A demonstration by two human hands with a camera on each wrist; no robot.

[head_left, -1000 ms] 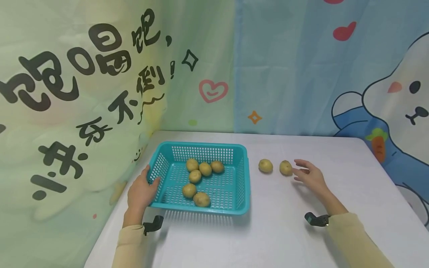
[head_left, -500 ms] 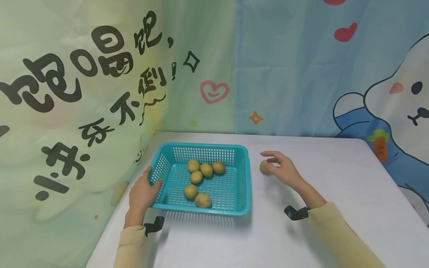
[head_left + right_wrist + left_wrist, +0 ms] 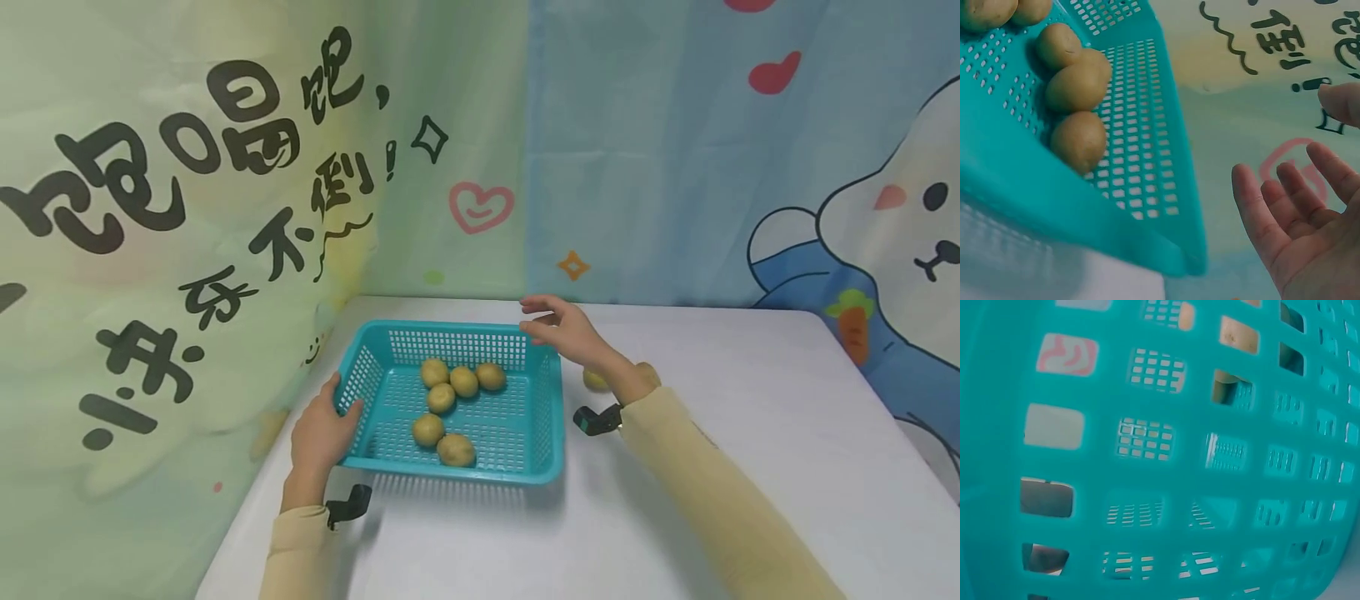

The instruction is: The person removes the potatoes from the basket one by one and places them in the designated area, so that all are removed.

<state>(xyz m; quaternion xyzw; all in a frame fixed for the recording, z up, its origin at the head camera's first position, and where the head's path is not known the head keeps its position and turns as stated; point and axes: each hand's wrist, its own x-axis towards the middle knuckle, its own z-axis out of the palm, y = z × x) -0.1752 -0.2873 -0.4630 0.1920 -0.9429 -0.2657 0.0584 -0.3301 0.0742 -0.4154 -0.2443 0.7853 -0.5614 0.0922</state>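
A turquoise perforated plastic basket [image 3: 487,477] stands on the white table with several potatoes [image 3: 456,450] inside. My left hand [image 3: 318,433] holds its left rim, thumb over the inner side; the left wrist view shows only the basket's holed wall [image 3: 1091,469] up close. Over the far right corner hovers my right hand [image 3: 562,329], fingers relaxed and holding nothing. In the right wrist view that hand [image 3: 1316,231] appears apart from the basket rim [image 3: 1179,144]. To the right of the basket lie two more potatoes, one [image 3: 596,380] beside my right wrist and another [image 3: 648,374] partly behind it.
The white table [image 3: 787,433] extends to the right and in front of the basket. A printed cloth [image 3: 637,150] with writing and cartoon figures hangs behind and to the left. Small dark cameras [image 3: 597,420] sit at both wrists.
My right hand has moved left, from beside the loose potatoes, past them to the basket's far right corner. Both loose potatoes stay in place. My left hand keeps its hold on the basket.
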